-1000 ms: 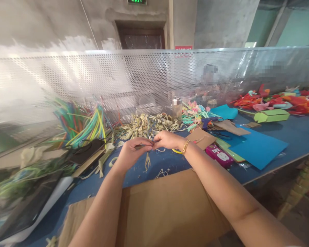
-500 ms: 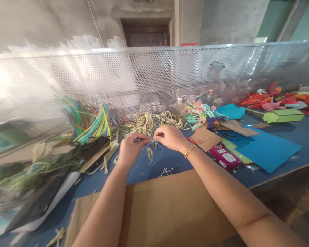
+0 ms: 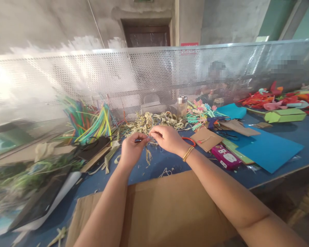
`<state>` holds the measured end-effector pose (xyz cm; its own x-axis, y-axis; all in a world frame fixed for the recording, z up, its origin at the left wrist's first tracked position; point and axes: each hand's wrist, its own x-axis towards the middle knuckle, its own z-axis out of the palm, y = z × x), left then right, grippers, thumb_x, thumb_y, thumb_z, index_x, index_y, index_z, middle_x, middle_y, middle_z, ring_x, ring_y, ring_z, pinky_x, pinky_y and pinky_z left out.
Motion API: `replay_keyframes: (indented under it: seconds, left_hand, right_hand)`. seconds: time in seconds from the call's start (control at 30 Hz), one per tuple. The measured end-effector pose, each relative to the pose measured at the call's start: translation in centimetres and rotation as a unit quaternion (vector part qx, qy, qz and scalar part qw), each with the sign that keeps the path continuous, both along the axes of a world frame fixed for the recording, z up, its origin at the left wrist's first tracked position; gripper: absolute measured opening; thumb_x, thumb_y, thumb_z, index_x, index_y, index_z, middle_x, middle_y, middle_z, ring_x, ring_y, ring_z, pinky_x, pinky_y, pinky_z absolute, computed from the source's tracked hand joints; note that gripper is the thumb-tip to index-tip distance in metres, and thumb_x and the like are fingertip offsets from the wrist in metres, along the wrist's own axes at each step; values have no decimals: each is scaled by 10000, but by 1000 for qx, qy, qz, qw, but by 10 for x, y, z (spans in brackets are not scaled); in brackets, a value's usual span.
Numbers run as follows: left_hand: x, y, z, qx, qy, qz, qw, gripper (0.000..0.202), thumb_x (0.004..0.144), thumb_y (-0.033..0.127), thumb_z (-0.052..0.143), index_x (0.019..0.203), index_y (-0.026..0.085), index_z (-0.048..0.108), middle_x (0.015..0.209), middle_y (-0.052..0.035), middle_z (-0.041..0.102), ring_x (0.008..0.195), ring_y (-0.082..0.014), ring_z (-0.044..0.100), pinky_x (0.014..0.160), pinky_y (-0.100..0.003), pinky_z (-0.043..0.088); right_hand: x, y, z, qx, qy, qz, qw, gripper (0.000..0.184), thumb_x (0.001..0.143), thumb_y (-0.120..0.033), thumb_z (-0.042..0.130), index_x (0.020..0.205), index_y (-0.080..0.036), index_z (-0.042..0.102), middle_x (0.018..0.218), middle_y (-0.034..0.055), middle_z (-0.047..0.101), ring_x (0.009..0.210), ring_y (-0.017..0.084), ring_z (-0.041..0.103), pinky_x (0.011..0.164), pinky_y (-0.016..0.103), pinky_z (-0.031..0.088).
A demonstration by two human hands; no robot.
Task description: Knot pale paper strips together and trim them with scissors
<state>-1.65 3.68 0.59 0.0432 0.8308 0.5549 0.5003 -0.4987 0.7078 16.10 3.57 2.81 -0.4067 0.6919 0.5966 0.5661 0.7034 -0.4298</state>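
Observation:
My left hand (image 3: 134, 146) is closed in a pinch, thumb against index finger, over the blue table. Close beside it on the right, my right hand (image 3: 167, 138) also pinches, with a gold bracelet on its wrist. The fingertips of both hands nearly meet around a thin strip of dried plant fibre, mostly hidden by the fingers. Just below them shows a pale dried strand (image 3: 148, 157); whether it hangs or lies on the table I cannot tell. Behind the hands lies a heap of dried strips (image 3: 141, 124). A brown cardboard sheet (image 3: 167, 209) lies under my forearms.
Coloured pipe cleaners (image 3: 92, 120) stand in a bunch at left. A glass jar (image 3: 181, 109) is behind the heap. To the right are a purple box (image 3: 225, 157), blue sheets (image 3: 270, 147) and a red ring (image 3: 189, 140). Perforated metal panel (image 3: 154, 75) closes off the back.
My right hand has moved slightly left, so the fingertips are closer together and less of the strip shows between them. The red ring is now more exposed.

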Motion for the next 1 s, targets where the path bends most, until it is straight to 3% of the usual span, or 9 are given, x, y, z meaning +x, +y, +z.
replay_keyframes:
  seconds: [0.13, 0.37, 0.5, 0.67, 1.0]
  left_hand:
    - [1, 0, 0, 3, -13, -23, 1000, 148, 732, 326, 670, 760, 184, 641, 712, 1, 654, 643, -137, 576, 630, -250, 452]
    - [1, 0, 0, 0, -25, -49, 999, 147, 739, 322, 669, 769, 181, 639, 726, -6, 659, 658, -140, 577, 639, -259, 456]
    - [2, -2, 1, -12, -74, -46, 996, 160, 709, 312, 705, 750, 176, 632, 759, -18, 679, 705, -148, 606, 687, -274, 478]
    - [2, -4, 1, -27, -116, -53, 992, 155, 688, 294, 717, 739, 173, 636, 842, -41, 703, 772, -168, 643, 726, -293, 512]
    - [0, -2, -1, -24, -108, -69, 991, 191, 673, 307, 739, 747, 165, 634, 808, -39, 690, 737, -161, 636, 686, -275, 509]
  right_hand:
    - [1, 4, -3, -21, 36, -20, 999, 189, 869, -174, 556, 1038, -195, 639, 964, 38, 684, 819, 120, 589, 753, 238, 399]
    - [-2, 1, -1, 4, 14, -23, 1000, 92, 860, -219, 579, 825, -186, 657, 877, 20, 670, 788, 119, 557, 710, 239, 369]
    - [-3, -1, 0, 11, 5, -39, 999, 82, 829, -212, 584, 769, -175, 624, 798, 13, 648, 752, 119, 539, 689, 240, 356]
    - [-1, -1, 0, 11, -1, -12, 1000, 103, 829, -221, 574, 751, -179, 625, 796, 10, 642, 759, 118, 542, 693, 238, 356]
    - [2, 6, -3, 4, 26, -2, 1000, 107, 851, -199, 598, 910, -186, 686, 923, 27, 684, 819, 124, 582, 749, 240, 394]
